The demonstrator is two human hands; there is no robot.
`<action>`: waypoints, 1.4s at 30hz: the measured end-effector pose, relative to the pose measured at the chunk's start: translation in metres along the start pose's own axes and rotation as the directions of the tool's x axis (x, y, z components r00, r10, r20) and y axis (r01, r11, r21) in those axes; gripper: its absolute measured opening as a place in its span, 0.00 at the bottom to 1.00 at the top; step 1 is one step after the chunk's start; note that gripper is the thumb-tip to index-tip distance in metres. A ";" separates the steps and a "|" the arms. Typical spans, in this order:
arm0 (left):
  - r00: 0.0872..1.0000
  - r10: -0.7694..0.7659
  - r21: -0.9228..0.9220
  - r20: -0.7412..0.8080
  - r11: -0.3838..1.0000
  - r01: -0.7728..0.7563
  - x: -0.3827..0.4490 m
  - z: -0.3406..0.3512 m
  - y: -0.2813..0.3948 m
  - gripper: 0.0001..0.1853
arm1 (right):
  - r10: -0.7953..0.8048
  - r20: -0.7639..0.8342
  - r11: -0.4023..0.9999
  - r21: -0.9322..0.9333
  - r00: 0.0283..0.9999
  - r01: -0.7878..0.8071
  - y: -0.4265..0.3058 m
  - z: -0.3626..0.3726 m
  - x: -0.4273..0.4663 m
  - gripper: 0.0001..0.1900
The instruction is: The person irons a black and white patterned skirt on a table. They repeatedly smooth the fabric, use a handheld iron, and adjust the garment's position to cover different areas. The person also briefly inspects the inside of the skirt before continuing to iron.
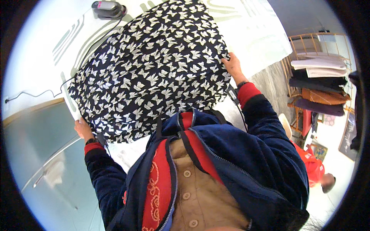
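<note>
A black cloth garment or fabric piece [162,66] printed with white bow-like shapes lies spread across a light tabletop covering [254,37]. Its near edge is gathered in soft folds close to my body. My left hand [83,129] grips the cloth's left near corner. At the right edge, farther from me, my right hand [233,67] pinches the fabric between thumb and fingers. Each wrist wears a dark band with a small cabled device beside it. On the far left part of the table rests a grey handheld iron [107,9].
A black power cord [99,43] runs from the iron, passes by the cloth's left edge and reaches the wall at left. To the right stands a wooden rack [312,36] holding folded textiles [321,65]. A person in red [310,163] is at the lower right.
</note>
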State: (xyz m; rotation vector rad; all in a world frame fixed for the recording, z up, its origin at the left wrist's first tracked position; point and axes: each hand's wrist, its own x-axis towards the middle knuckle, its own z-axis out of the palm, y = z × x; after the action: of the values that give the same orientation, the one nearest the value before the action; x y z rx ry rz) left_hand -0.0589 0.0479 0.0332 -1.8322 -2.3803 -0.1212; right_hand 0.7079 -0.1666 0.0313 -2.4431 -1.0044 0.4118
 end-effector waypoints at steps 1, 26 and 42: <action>0.997 0.023 0.121 -0.079 0.993 -0.013 -0.006 -0.004 0.011 0.23 | -0.027 -0.019 1.000 -0.015 0.999 0.026 0.003 0.001 0.000 0.24; 0.444 0.894 -0.420 -0.065 0.379 -0.824 -0.175 -0.089 0.167 0.41 | -0.192 0.021 0.957 0.226 0.981 0.183 0.001 -0.011 -0.090 0.48; 0.947 0.278 -0.065 -0.162 0.954 -0.292 -0.131 -0.025 -0.014 0.27 | 0.241 -0.223 0.862 0.497 0.945 -0.103 0.071 0.007 -0.141 0.42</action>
State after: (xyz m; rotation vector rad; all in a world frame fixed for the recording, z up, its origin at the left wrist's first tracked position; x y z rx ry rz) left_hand -0.0385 -0.0845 0.0376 -2.1020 -2.0147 -0.3266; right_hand 0.6494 -0.3105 0.0016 -2.0631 -0.4866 0.3167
